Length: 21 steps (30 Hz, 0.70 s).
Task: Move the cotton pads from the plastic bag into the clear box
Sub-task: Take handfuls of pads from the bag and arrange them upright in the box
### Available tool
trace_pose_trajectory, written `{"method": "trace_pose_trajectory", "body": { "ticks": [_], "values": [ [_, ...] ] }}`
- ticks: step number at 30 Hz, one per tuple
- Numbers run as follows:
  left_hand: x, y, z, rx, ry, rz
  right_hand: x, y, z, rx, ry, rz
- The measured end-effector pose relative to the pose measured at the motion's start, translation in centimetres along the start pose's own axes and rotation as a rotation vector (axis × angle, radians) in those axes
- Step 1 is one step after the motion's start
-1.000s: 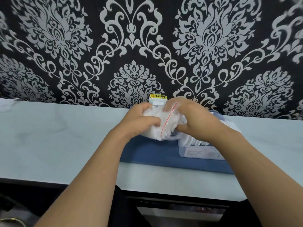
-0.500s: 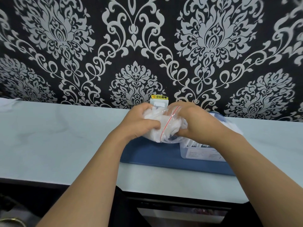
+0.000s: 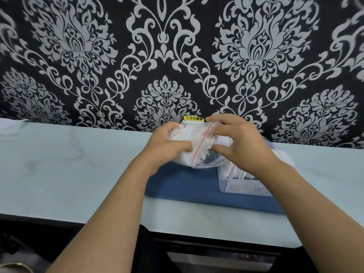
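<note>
Patterned black-and-silver wallpaper (image 3: 177, 56) behind, pale counter (image 3: 69, 164) below, blue mat (image 3: 187, 184) lying on it. Held above the mat's far edge: bag (image 3: 204, 161), clear plastic with a red zip line running diagonally, mouth turned toward the right. Gripped from the left side by left hand (image 3: 167, 144), fingers curled round the bulging body, thumb pressed across the front. Right hand (image 3: 242, 142) at the mouth side, thumb and fingers curled and pinching at the film and the pads (image 3: 183, 137) bunched inside; whether reaching into the opening or only nipping the rim, cannot tell. Box (image 3: 240, 186) sitting on the mat's right part, just below and partly under the right wrist, some white pads already standing in it. Key relation, judged: bag mouth faces right and the box lies right and down of it, so the right hand is the nearer one for drawing pads out and dropping them in, with the left only steadying. Small yellow label (image 3: 193, 118) on the wall behind the hands.
</note>
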<state>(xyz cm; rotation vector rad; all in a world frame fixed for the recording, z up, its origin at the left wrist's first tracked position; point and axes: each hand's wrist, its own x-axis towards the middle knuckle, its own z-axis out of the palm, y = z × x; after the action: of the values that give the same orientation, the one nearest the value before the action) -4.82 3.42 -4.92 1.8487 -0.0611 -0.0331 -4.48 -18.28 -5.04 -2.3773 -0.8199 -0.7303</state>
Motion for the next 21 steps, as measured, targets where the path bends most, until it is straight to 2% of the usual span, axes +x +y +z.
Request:
{"method": "trace_pose_trajectory", "body": {
  "ticks": [4,10,21],
  "values": [
    [0.02,-0.03,-0.01,-0.046,-0.003,-0.041,0.05,0.19,0.32,0.008,0.009,-0.015],
    [-0.04,-0.29,0.25,0.051,-0.053,-0.005,-0.14,0.04,0.21,-0.088,-0.245,0.132],
    [0.19,-0.04,0.04,-0.067,-0.037,-0.090,0.04,-0.54,-0.07,-0.006,-0.080,0.058]
  ]
}}
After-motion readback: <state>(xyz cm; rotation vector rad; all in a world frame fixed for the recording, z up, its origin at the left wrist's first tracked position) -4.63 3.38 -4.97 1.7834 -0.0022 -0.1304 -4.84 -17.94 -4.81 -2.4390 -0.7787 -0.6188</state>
